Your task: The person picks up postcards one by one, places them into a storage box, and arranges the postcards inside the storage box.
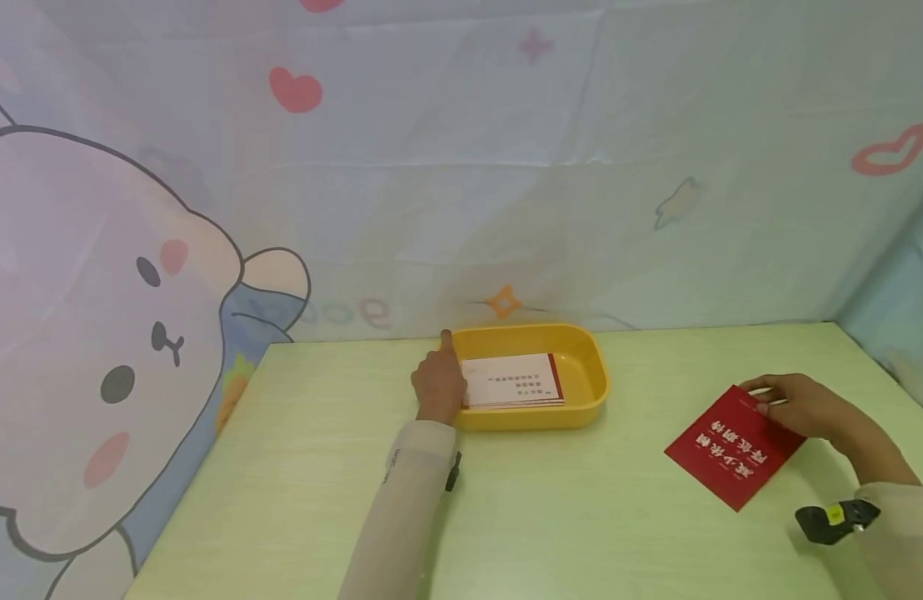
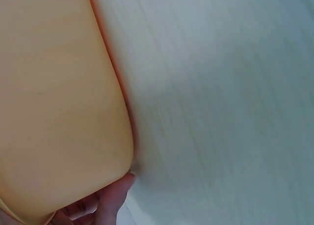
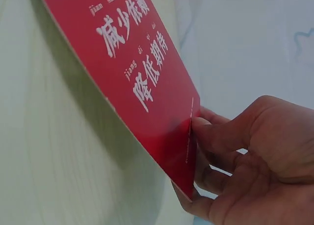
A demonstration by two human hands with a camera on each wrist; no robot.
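Observation:
A shallow yellow tray stands toward the back of the table, with a small stack of white cards edged in red inside it. My left hand grips the tray's left end, one finger lying along the rim. In the left wrist view, fingertips bend against the tray's outer wall. On the right, my right hand pinches a red card with white Chinese characters by one corner. The right wrist view shows the thumb on the printed face of the card and fingers behind it, the card tilted over the table.
The light green table ends at the back against a hanging cloth printed with hearts, stars and a big cartoon animal. Another stretch of cloth hangs at the right side. A black strap device sits at the right wrist.

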